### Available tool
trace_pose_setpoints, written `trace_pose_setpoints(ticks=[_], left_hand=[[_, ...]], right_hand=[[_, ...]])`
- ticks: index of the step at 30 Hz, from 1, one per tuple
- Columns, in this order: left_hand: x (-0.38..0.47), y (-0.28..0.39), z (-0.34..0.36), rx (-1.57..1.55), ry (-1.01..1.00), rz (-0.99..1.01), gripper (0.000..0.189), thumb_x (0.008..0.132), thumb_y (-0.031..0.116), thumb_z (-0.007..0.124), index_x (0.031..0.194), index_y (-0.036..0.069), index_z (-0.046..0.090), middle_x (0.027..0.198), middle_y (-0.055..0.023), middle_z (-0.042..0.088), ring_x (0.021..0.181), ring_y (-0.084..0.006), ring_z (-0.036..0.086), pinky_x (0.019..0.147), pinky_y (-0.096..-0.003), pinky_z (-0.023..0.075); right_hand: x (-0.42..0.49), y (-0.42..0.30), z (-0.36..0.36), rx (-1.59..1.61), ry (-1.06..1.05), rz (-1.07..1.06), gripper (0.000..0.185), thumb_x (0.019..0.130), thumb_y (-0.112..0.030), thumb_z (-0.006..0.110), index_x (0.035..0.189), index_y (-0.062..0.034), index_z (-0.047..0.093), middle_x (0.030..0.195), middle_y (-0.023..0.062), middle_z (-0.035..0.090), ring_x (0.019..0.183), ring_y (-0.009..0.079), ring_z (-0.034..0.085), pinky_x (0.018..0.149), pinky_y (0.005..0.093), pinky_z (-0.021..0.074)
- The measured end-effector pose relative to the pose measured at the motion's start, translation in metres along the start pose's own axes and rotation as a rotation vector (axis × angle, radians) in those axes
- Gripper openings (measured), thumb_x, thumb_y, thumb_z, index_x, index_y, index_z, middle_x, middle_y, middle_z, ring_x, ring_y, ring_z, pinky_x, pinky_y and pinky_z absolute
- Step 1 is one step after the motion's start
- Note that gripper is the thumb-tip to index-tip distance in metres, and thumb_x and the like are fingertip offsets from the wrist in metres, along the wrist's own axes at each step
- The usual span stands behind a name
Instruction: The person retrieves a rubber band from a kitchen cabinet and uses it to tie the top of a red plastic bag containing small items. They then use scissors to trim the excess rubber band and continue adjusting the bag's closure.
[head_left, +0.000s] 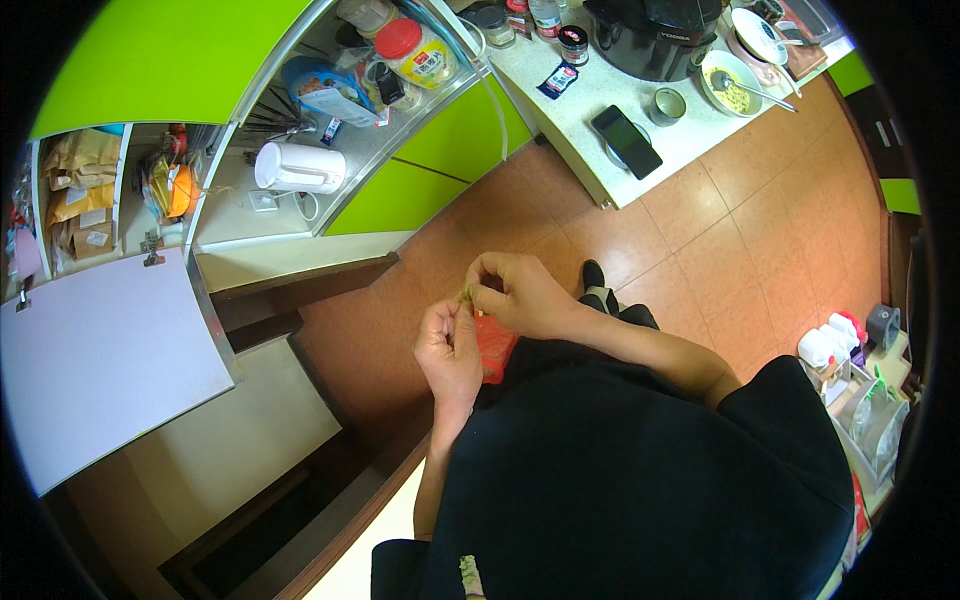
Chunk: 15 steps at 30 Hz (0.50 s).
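Note:
In the head view, my left hand and my right hand meet in front of my body. Thumbs and fingertips of both pinch one small yellowish-green piece, too small to identify. Just below my right hand, a red plastic bag lies against my dark clothing, partly hidden by the hands. A pale green, crumbly-looking piece shows at the bottom edge of the picture, over the clothing.
A counter at the top holds a phone, a metal cup, a bowl with a spoon and a black appliance. A white kettle lies in the open cabinet at upper left. Tiled floor surrounds my foot.

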<state>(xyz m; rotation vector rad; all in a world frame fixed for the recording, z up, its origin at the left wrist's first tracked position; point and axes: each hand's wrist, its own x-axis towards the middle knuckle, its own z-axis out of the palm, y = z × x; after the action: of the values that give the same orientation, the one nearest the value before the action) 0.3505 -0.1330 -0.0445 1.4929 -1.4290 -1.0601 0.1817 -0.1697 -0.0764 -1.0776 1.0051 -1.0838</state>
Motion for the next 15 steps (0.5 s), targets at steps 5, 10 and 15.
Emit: trace_pose_setpoints(ticks=[5, 10, 15], left_hand=[[-0.002, 0.0, -0.01, -0.119, -0.037, -0.121, 0.008, 0.11, 0.002, 0.065, 0.102, 0.003, 0.067, 0.08, 0.0071, 0.059, 0.071, 0.0018, 0.047, 0.062, -0.0186, 0.038], [-0.006, -0.002, -0.017, -0.126, -0.078, -0.123, 0.007, 0.11, 0.003, 0.065, 0.103, 0.003, 0.066, 0.08, 0.0074, 0.059, 0.071, 0.0014, 0.047, 0.062, -0.0187, 0.0382], [-0.009, -0.001, -0.018, -0.189, -0.06, -0.202, 0.007, 0.111, 0.006, 0.064, 0.105, 0.003, 0.066, 0.079, 0.0078, 0.058, 0.068, 0.0004, 0.045, 0.06, -0.0186, 0.0359]], right_hand=[[0.01, 0.014, -0.009, 0.25, -0.092, 0.15, 0.017, 0.103, -0.015, 0.066, 0.096, 0.0008, 0.067, 0.082, 0.0053, 0.071, 0.074, 0.0117, 0.068, 0.064, 0.0301, 0.0552], [0.016, 0.021, -0.012, 0.317, -0.188, 0.222, 0.012, 0.107, -0.011, 0.065, 0.098, -0.0026, 0.064, 0.086, 0.0021, 0.067, 0.075, 0.0096, 0.067, 0.07, 0.0253, 0.0553], [0.02, 0.024, -0.011, 0.379, -0.168, 0.241, 0.015, 0.105, -0.017, 0.067, 0.097, -0.0045, 0.068, 0.085, 0.0011, 0.068, 0.072, 0.0095, 0.065, 0.064, 0.026, 0.0534]])
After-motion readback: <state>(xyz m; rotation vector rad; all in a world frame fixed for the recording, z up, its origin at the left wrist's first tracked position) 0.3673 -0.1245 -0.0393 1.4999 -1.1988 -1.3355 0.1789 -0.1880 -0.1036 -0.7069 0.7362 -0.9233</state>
